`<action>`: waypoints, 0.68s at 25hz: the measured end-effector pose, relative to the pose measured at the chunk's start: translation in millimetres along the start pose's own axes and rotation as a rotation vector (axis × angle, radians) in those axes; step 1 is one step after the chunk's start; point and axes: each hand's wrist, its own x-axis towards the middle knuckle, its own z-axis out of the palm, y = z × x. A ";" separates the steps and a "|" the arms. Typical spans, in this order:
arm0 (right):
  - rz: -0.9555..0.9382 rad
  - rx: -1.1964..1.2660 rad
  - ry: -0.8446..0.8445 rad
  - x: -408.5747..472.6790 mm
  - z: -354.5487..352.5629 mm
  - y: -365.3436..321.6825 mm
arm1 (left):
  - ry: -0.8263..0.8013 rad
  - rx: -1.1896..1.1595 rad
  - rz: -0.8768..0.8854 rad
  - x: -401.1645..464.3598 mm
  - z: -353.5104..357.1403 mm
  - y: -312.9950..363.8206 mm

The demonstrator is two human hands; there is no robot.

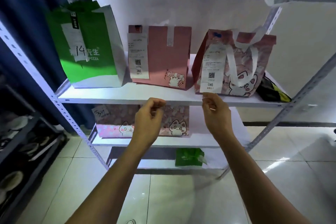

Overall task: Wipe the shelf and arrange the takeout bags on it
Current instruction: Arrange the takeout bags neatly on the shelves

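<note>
The white shelf [127, 94] holds three bags in a row — green bag [85, 45], pink bag [163, 54], cat bag [234, 63]. Both hands, left hand [150, 112] and right hand [215, 112], hang loosely curled and empty just below. A clumsy bump could tip the cat bag — its paper slip [211, 67] dangles near the fingers.

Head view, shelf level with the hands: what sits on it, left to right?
Green pizza bag → plain pink bag → pink cat tote → black and yellow item at the far right.

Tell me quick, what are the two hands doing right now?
Left hand: fingers loosely curled, holding nothing, just below the shelf edge.
Right hand: fingers loosely curled, holding nothing, just under the receipt.
</note>
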 end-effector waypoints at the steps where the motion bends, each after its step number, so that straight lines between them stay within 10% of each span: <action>1: -0.012 0.000 -0.007 -2.5 -1.9 4.1 | -0.005 0.003 -0.011 -8.0 4.2 1.5; 17: -0.094 0.050 -0.197 -25.9 21.2 -8.5 | 0.047 0.002 -0.102 -62.8 -10.0 20.2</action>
